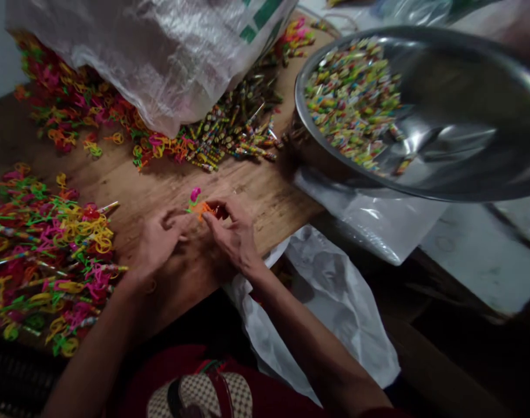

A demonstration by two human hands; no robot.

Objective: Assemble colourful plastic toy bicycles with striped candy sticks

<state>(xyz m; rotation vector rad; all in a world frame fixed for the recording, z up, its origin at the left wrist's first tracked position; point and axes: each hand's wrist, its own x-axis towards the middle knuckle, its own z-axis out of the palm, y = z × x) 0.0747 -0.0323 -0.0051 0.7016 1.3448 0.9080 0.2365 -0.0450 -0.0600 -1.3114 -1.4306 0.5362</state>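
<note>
My left hand (158, 241) and my right hand (232, 232) meet at the middle of a wooden table (265, 200). Both pinch a small orange plastic piece (202, 209) between their fingertips, with a pink and green piece (194, 197) sticking up just above it. The fingers of both hands are curled together around these pieces. A heap of finished colourful plastic pieces (42, 249) lies just left of my left hand. Small printed sticks (234, 130) are piled farther back.
A large metal bowl (443, 145) with small colourful bits (352, 101) stands at the right. A translucent plastic sack (160, 52) covers the back, over a pile of coloured plastic rings (77, 110). White plastic bags (334, 302) hang off the table's front edge.
</note>
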